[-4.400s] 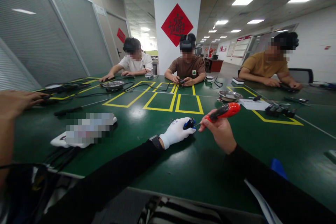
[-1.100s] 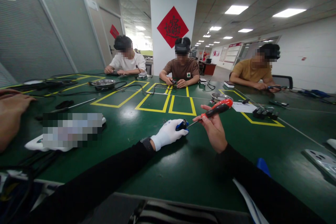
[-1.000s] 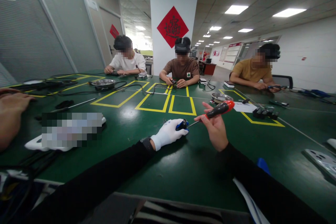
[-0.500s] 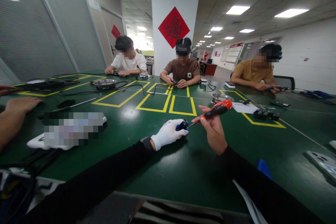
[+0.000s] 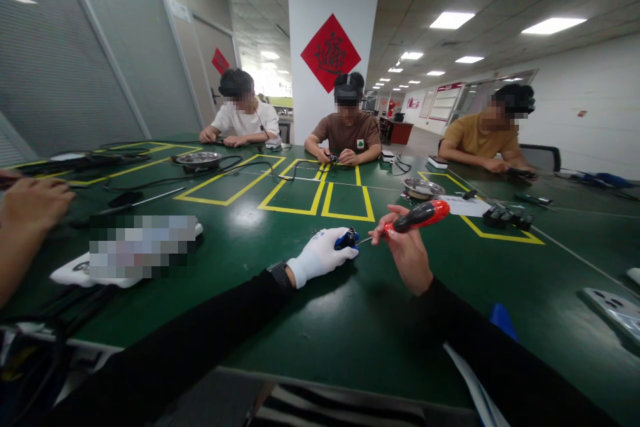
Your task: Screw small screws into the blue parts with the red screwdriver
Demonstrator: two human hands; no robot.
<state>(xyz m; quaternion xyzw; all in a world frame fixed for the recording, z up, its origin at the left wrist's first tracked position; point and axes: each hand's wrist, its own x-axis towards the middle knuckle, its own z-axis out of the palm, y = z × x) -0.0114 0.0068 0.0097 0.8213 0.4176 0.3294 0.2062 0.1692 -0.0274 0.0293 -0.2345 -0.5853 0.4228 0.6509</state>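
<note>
My left hand (image 5: 323,255), in a white glove with blue on the fingers, is closed around a small black part (image 5: 352,235) just above the table. Most of that part is hidden by the glove; only its upper end shows. My right hand (image 5: 406,250), ungloved, has its fingertips closed on a screwdriver (image 5: 423,215) with a red and black handle. The handle tilts up to the right. Its thin shaft points left and down toward the black part; whether the tip touches it, I cannot tell.
Several black blocks (image 5: 507,217) lie at the right by a metal bowl (image 5: 424,188). Another bowl (image 5: 199,159) and a long screwdriver (image 5: 145,197) are at the left, with a white power strip (image 5: 70,271) nearer. A phone (image 5: 617,310) lies far right. Co-workers sit around the green table (image 5: 320,327).
The screwdriver handle has shifted slightly right and down, and my right fingers have curled in closer on it. My left hand stays put. At the far left, a co-worker's hand has moved left.
</note>
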